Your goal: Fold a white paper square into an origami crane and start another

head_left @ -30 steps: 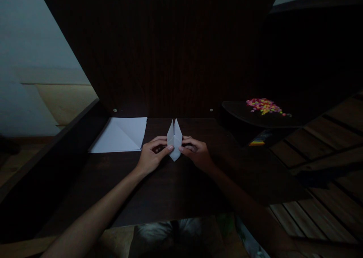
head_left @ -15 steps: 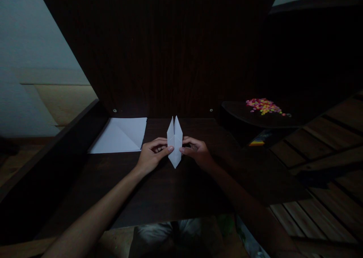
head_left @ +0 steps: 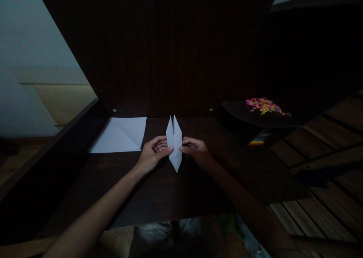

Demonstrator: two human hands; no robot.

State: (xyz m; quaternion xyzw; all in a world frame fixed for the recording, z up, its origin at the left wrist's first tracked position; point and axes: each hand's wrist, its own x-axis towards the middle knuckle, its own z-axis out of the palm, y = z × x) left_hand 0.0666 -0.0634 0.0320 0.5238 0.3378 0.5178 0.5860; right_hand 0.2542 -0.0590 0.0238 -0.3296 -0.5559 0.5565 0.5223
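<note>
A narrow piece of folded white paper [head_left: 174,142] is held up over the dark desk, with two thin points at its far end and one point toward me. My left hand [head_left: 155,150] pinches its left edge, thumb on top and fingers curled behind. On the opposite edge my right hand [head_left: 197,151] grips it the same way, with the fingertips partly hidden behind the paper. A stack of white paper sheets [head_left: 119,135], the top one creased diagonally, lies to the left of my left hand.
Small colourful beads [head_left: 265,105] are heaped on a dark curved shelf [head_left: 241,114] at the right. A raised dark side board [head_left: 56,141] borders the desk on the left. Behind the desk [head_left: 159,190] stands a tall dark panel [head_left: 170,54].
The folded paper has tilted slightly in my hands: its two far points have shifted a little left and its near point a little right and toward me. Both hands keep their grip.
</note>
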